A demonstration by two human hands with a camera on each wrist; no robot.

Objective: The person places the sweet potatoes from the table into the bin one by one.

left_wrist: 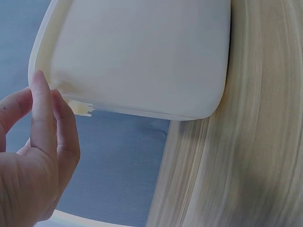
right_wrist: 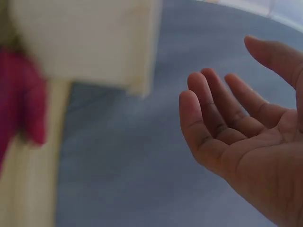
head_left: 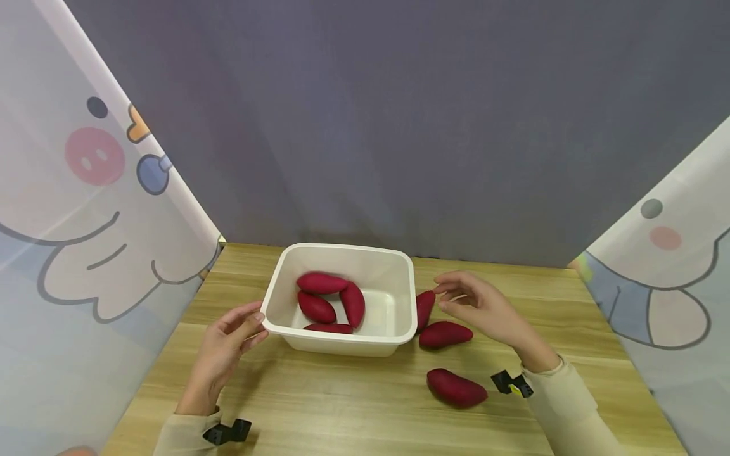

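Observation:
A white plastic bin (head_left: 342, 342) holds several dark red sweet potatoes (head_left: 354, 304), gathered toward its left side. At the bin's front left corner, my left hand (head_left: 228, 342) pinches the rim between thumb and fingers; the left wrist view shows this hand (left_wrist: 42, 137) at the rim too. My right hand (head_left: 476, 305) is off the bin's right side with loosely bent fingers and nothing in them. Beside it lie two sweet potatoes, one (head_left: 424, 309) against the bin's right wall and another (head_left: 445, 334) just in front. A third sweet potato (head_left: 457, 388) lies nearer the front.
Everything stands on a wood-grain table (head_left: 319, 405). A grey curtain (head_left: 399, 126) hangs behind its back edge. Cartoon-printed sheets flank the table on the left (head_left: 85, 266) and right (head_left: 673, 278).

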